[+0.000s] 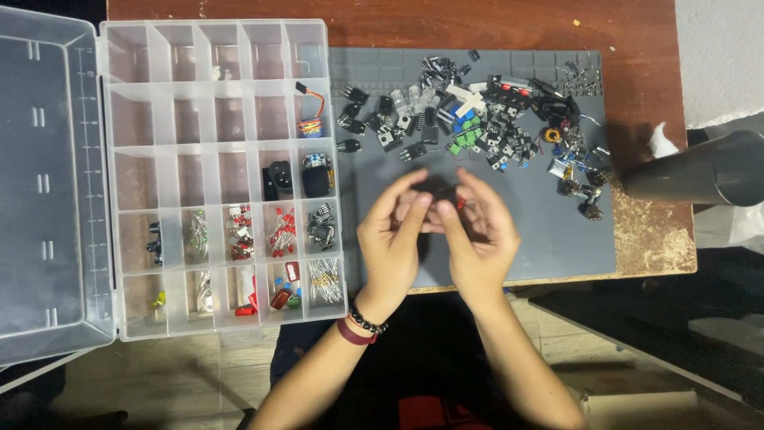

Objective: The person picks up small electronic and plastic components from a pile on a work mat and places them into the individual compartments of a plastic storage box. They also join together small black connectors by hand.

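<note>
Fingers of both hands meet over the middle of the grey mat (525,239), tips pressed together around a tiny component (459,203) of which only a red speck shows, at about 12 o'clock of the right hand (477,239). The left hand (394,239) pinches in from 9 o'clock, thumb and forefinger curled toward the same spot; how much of the part each hand grips I cannot tell, since the fingertips cover nearly all of it.

Judging by its size, the piece is very light, rigid in its body, and probably has thin legs that bend easily. It looks likely to slip or spring away if squeezed hard, so the body, not the legs, seems the safer place to take it.

Outward at 12 to 2 o'clock lies a loose heap of electronic parts (477,119): black, blue, green and clear bits spread over the mat. At 9 o'clock stands a clear compartment box (215,56) with its lid (48,191) folded open; its lower cells hold red parts (281,233) and metal-legged pieces. A dark tube (700,171) rests at 3 o'clock on the wooden table (477,24). A beaded bracelet (366,320) circles the left wrist.
</note>
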